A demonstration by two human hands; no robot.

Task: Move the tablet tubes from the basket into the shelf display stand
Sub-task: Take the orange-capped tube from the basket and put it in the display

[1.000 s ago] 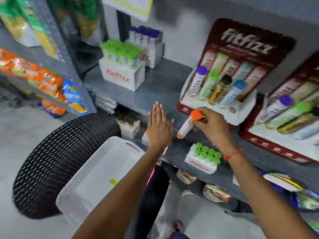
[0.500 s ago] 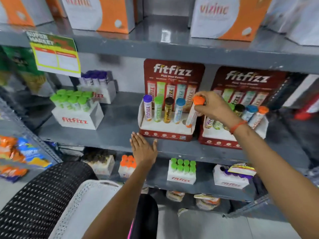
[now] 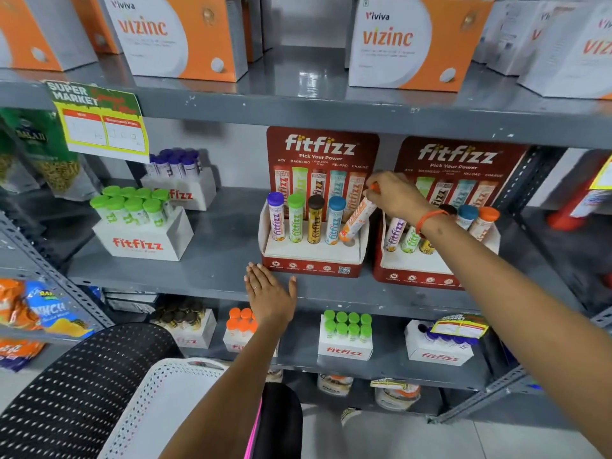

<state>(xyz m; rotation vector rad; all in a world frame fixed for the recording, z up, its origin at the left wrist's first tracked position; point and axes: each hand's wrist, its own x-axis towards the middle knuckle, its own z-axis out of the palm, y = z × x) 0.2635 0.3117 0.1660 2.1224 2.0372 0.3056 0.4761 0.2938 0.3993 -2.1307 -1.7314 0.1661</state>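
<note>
My right hand point(image 3: 395, 193) grips the cap end of an orange tablet tube point(image 3: 356, 221). The tube is tilted, its bottom end at the rightmost hole of the left red fitfizz display stand point(image 3: 313, 260). Purple, green, brown and blue capped tubes stand upright in that stand's other holes. My left hand point(image 3: 270, 293) lies flat and open on the front edge of the grey shelf point(image 3: 198, 270), just below the stand. The white perforated basket point(image 3: 159, 402) sits low in view; its visible inside looks bare.
A second fitfizz stand point(image 3: 427, 260) with several tubes sits right of the first, partly behind my right arm. White fitfizz boxes of green-capped tubes point(image 3: 142, 223) and purple-capped tubes point(image 3: 180, 180) stand at the left. A black perforated chair back point(image 3: 76, 385) is beside the basket.
My right hand has lowered the orange tube until its bottom end meets the rightmost hole. The view rose and moved closer to the shelf. My left hand stays on the shelf edge.
</note>
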